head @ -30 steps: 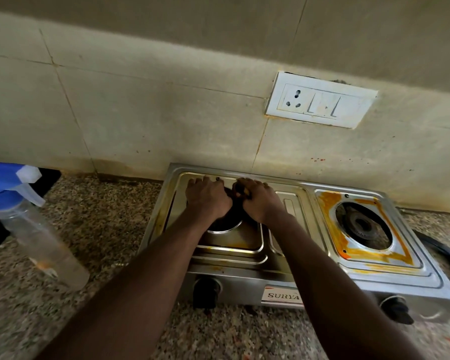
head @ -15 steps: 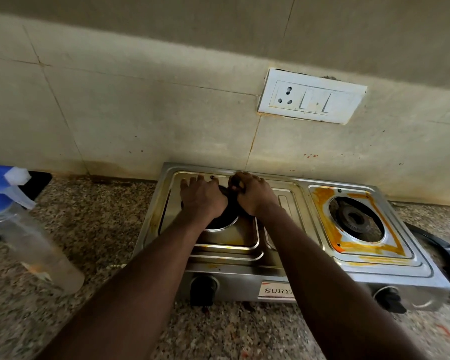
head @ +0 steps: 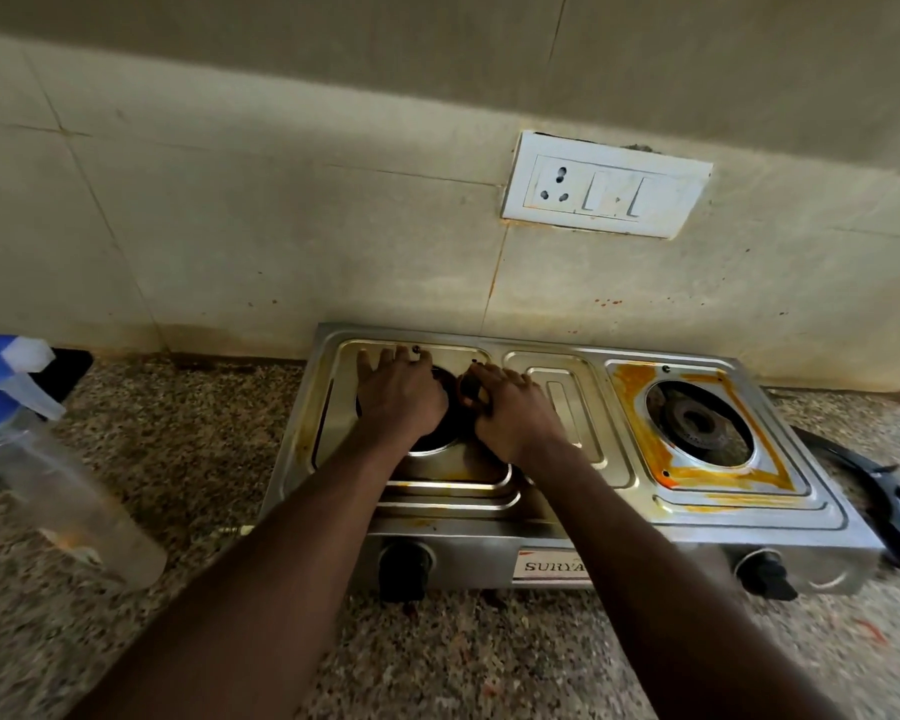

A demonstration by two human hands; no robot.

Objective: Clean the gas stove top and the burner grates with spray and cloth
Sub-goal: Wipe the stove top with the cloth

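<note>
1. Working at the left burner (head: 440,433) of the stove (head: 489,558) with both hands, well short of any wiping, judging by the grime.
2. Laying the left hand (head: 401,402) flat over that burner, with fingers spread and pointing at the wall.
3. Curling the right hand (head: 515,413) round a dark round part (head: 470,391) just beside the left hand's knuckles. Probably lifting or seating a burner piece, without telling which.
4. Showing no grates on either burner, so likely taken off already. Noting a black thing (head: 884,491) far right of the right hand, too blurred to name.
5. Leaving nearly all the cleaning undone: an orange stain (head: 630,397) ringing the right burner (head: 697,423), well right of the right hand, and yellow streaks near both wrists.
6. Leaving the spray bottle (head: 58,491) untouched far left of the left hand. Finding no cloth anywhere in view.
7. Carrying everything on a speckled stone surface (head: 204,433), running under both forearms.
8. Facing a tiled wall (head: 281,226) beyond the fingertips, spotted red-brown, with a white socket plate (head: 606,184) up and right of the right hand.
</note>
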